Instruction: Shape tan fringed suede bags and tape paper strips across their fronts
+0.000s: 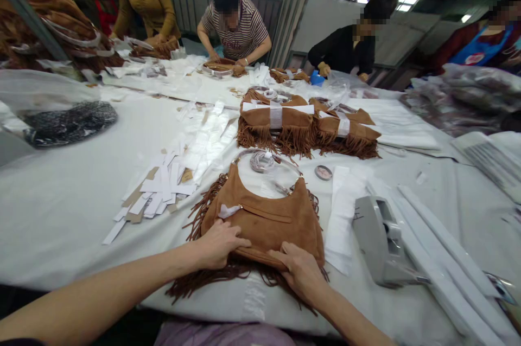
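Brown suede now: the bag (260, 218) on the surface (77, 188) is touched at its lower edge by left hand (217, 245) and right hand (300, 270), grips unclear, and fringe (199, 280) may be creased if pinned beneath.

**Your left hand (217, 243) and right hand (300, 269) are lying apart, backs up**

Your left forearm (118, 286) is stretching long and bare from the lower left corner, slanting up to the wrist. Your left thumb (243, 243) is pointing inward, and the fingers beside it are bending. Your right forearm (352, 316) is angling up and leftward from the bottom edge, showing less of its length. Your right thumb (277, 254) is pointing inward too. How tightly either hand is closing, the view is not showing.
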`<state>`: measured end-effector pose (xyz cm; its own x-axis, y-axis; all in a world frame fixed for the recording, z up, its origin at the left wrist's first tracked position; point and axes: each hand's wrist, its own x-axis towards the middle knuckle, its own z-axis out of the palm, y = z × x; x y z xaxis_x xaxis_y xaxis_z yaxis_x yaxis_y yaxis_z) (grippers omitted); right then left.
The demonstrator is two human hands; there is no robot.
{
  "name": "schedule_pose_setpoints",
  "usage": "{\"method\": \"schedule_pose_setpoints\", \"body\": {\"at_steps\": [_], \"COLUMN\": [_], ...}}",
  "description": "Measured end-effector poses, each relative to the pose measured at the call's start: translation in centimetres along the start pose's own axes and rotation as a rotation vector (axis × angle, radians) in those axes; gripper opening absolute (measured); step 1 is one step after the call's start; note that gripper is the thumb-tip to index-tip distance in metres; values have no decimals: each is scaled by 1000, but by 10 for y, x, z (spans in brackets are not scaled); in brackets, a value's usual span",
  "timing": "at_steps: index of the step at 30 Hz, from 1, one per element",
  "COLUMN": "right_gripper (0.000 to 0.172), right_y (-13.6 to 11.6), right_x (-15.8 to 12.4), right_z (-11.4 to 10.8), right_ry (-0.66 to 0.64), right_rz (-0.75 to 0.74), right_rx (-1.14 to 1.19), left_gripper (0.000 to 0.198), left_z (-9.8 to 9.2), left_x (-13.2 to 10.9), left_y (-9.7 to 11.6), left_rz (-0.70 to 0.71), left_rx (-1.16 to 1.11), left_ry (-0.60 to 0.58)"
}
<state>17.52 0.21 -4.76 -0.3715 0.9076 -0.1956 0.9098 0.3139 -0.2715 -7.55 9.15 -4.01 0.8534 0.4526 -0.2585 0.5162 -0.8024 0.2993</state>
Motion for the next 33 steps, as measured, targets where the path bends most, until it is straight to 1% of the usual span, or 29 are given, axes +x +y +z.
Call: {"method": "schedule_pose_setpoints", "body": {"at_steps": [1, 2, 5, 9, 10, 11, 15, 18, 22, 26, 30, 33], "right_gripper": [31, 32, 29, 15, 13, 14, 34, 41, 46, 50, 51, 52], "right_y": [-2, -4, -4, 6, 9, 11, 11, 8, 12, 21, 26, 26], "right_x": [1, 2, 8, 22, 24, 25, 22, 18, 23, 31, 35, 36], "right_z": [-5, -9, -17, -17, -15, -13, -3, 3, 6, 12, 21, 24], "right_ry": [-28, -56, -122, -147, -141, -128, -24, 33, 16, 5, 45, 89], "right_rz": [3, 4, 6, 29, 36, 49, 164, 223, 268, 272, 308, 321], "right_rx": [9, 14, 7, 41, 58, 65, -42, -140, -179, -149, -126, -118], "left_gripper": [51, 48, 33, 22, 19, 17, 27, 38, 49, 54, 54, 53], "left_z": [-1, -2, -3, -1, -1, -1, 0, 3, 9, 17, 24, 27], "left_x": [2, 5, 14, 27, 30, 33, 38, 39, 37, 40, 47, 50], "left_y": [5, 9, 15, 5, 2, -2, -15, -21, -20, -15, -15, -16], "left_rz": [-11, -25, -73, -97, -102, -107, -109, -114, -168, -236, -290, -301], "left_rx": [-2, -5, -36, -126, -142, -150, -145, -133, -66, -4, -27, -13], "left_ry": [-17, -35, -79, -87, -82, -76, -57, -41, -3, 13, 20, 39]}}
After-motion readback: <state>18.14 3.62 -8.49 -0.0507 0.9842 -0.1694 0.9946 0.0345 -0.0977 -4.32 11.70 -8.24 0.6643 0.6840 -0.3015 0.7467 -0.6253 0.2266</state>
